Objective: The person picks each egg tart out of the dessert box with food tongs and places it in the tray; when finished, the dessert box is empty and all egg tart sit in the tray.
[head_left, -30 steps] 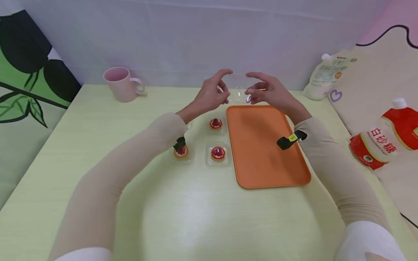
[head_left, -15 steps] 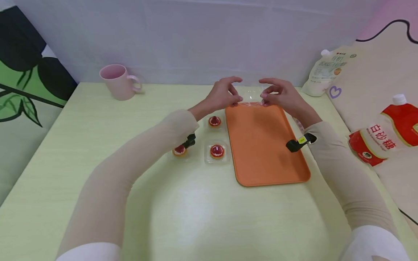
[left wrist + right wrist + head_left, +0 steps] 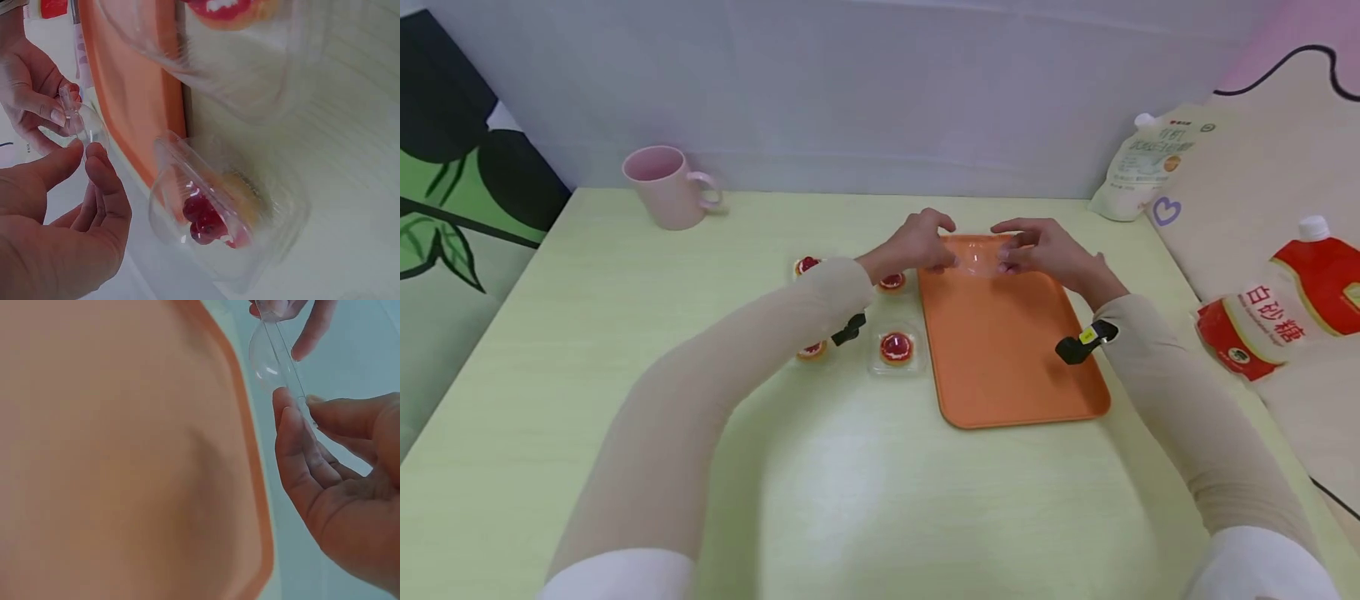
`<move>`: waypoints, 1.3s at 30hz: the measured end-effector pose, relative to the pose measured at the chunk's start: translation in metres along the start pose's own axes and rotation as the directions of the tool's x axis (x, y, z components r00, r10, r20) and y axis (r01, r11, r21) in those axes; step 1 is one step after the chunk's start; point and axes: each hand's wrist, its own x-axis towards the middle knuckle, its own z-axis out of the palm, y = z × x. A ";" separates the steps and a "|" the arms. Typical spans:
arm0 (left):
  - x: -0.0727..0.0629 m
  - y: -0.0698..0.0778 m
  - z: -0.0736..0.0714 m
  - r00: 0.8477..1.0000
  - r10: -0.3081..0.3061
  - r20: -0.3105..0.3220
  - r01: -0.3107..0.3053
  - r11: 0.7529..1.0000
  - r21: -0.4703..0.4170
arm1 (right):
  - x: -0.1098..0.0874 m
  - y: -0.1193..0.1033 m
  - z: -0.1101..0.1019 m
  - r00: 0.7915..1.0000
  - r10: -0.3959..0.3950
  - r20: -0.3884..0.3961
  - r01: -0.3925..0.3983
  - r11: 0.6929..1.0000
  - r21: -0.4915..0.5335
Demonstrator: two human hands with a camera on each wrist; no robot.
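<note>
A clear plastic domed lid (image 3: 976,258) is held between the two hands, over the far end of the orange tray (image 3: 1015,358). My left hand (image 3: 917,242) pinches its left edge between thumb and fingers. On the opposite edge, my right hand (image 3: 1048,250) pinches the rim; the right wrist view shows thumb and fingertips on the lid's flat border (image 3: 299,394). Red-topped tarts sit in clear plastic boxes left of the tray: one nearest tart (image 3: 897,348) in plain sight, others partly behind the left sleeve. The left wrist view shows a berry-topped tart (image 3: 215,219) under clear plastic.
A pink mug (image 3: 662,187) stands at the back left of the table. At the back right is a white spouted pouch (image 3: 1138,171), and a red-and-white sugar bag (image 3: 1270,308) lies at the right. A pale cloth wall (image 3: 880,100) rises behind the table.
Both hands have come nearer and slightly right, bringing the clear lid from behind the tray to over its far end. More of the left-hand tarts shows past the sleeve.
</note>
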 end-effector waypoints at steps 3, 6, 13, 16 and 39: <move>0.001 0.001 0.003 0.999 -0.040 0.015 0.039 0.996 0.082 | 0.004 0.005 0.004 1.000 0.020 0.014 -0.019 0.999 -0.031; 0.001 0.003 0.007 0.997 -0.067 0.041 0.061 0.987 0.146 | 0.006 0.009 0.007 0.999 0.042 0.030 -0.040 0.997 -0.062; 0.002 0.008 0.013 0.990 -0.128 0.053 0.116 0.974 0.195 | 0.007 0.012 0.012 0.998 0.037 0.047 -0.034 0.997 -0.064; 0.003 0.007 0.013 0.989 -0.135 0.051 0.121 0.969 0.216 | 0.009 0.013 0.013 0.998 0.030 0.052 -0.027 0.999 -0.047; 0.004 0.008 0.007 1.000 -0.008 0.025 -0.001 0.939 0.343 | 0.014 0.019 0.019 0.999 0.018 0.046 -0.017 0.999 -0.041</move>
